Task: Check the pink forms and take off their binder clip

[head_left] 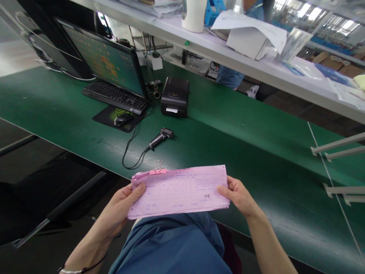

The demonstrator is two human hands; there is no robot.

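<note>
I am gripping the clipped stack of thin pink paper forms (179,192) with my left hand (121,209) and right hand (239,196) above my lap, while the black handheld scanner (161,139) is lying untouched on the green surface (242,137).

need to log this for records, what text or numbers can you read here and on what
None can be quoted.
Pink forms: printed table and lines, too blurred.
Monitor: icons, labels too small.
Label printer: white label, unreadable.
Mouse pad: green graphic, no legible words.
</note>
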